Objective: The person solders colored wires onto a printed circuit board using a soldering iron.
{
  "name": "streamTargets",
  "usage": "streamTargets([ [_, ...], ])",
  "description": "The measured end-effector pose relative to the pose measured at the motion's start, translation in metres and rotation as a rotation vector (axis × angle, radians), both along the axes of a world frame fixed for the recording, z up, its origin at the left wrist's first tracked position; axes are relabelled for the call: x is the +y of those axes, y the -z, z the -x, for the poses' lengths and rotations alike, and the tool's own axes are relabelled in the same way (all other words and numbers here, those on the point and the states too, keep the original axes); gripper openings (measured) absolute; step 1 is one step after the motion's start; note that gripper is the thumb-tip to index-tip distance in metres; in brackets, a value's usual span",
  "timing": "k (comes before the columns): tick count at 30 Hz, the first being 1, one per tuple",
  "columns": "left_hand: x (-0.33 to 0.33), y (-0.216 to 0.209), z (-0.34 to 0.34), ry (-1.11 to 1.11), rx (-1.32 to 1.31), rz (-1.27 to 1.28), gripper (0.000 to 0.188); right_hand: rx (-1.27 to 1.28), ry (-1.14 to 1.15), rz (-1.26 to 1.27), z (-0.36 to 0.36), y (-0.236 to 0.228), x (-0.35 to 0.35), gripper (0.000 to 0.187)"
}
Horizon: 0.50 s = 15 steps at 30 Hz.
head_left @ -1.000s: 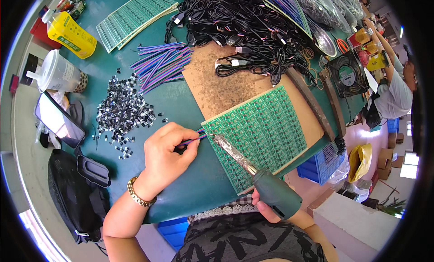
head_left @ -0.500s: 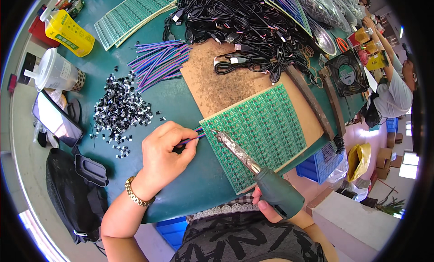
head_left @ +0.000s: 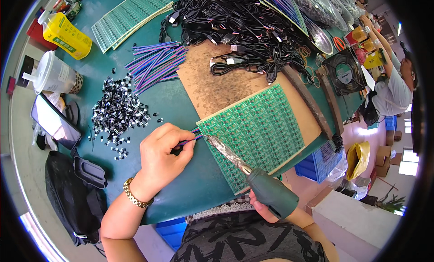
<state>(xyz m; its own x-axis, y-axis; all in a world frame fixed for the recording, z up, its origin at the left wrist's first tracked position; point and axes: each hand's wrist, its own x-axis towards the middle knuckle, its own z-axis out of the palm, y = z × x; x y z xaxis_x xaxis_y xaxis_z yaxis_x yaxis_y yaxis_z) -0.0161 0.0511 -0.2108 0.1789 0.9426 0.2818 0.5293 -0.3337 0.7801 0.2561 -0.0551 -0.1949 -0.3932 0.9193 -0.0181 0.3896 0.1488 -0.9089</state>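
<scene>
Several coloured wires [head_left: 198,136] pinched in left hand [head_left: 163,150], thumb against forefinger; right hand [head_left: 266,210] wraps soldering iron [head_left: 272,193], tip near wires; green circuit panel [head_left: 262,131] just beyond right hand.

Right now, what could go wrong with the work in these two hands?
The left hand pinches wires close to the soldering iron; if it is hot, a slip might burn that hand. The green board is densely packed, so the iron might touch a wrong spot.
</scene>
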Motion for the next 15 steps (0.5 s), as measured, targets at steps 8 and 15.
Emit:
streamTargets([
  [8,0.0,0.0,0.002,0.031,0.001,-0.011,0.012,0.05,0.057,0.234,0.001,-0.016,0.0,0.03],
  [15,0.0,0.001,0.001,0.036,-0.025,0.012,0.013,0.13,0.119,0.044,-0.01,0.0,0.002,0.024],
])
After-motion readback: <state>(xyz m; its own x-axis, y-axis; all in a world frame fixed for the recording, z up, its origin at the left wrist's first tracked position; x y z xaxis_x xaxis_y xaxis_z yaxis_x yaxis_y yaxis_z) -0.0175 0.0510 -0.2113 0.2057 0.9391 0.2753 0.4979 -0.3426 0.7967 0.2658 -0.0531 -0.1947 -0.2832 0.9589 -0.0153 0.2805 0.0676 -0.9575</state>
